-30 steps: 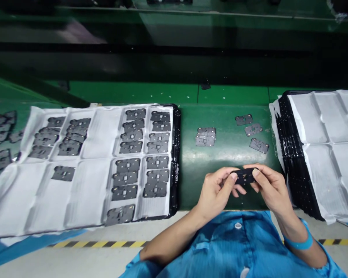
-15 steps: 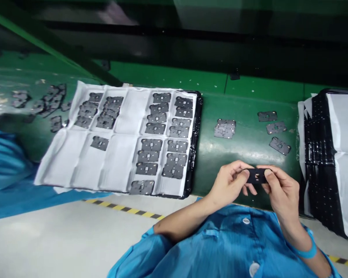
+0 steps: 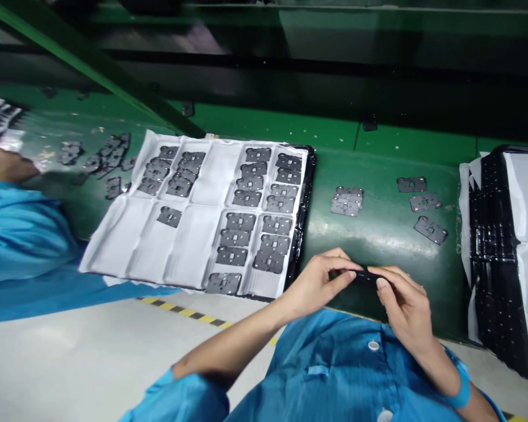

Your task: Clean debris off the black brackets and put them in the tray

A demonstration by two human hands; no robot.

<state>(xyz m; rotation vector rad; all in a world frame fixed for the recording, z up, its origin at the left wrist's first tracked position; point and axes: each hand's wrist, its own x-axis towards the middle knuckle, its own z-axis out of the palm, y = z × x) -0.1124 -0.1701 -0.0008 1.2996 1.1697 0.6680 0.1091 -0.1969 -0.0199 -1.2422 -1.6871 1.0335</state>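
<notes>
Pinching one end each between thumb and fingers, the left hand (image 3: 317,280) and right hand (image 3: 407,300) hold a dark plate (image 3: 365,274) above the green table (image 3: 330,239). Its long side runs crosswise from hand to hand, seen nearly edge-on, with neither hand clearly nearer.

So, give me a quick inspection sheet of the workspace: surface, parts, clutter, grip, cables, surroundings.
Surface: green bench, with some glare.
Job's things: dark plate held nearly edge-on; three loose plates and an overlapping pile lie beyond; lined tray at left bears many more.
Clutter: scattered plates left of that tray.
Grip: left hand and right hand hold the dark plate at opposite ends.
Cables: nothing seen.
Surroundings: another person's blue sleeve at left; stacked black trays at right; striped floor tape.
</notes>
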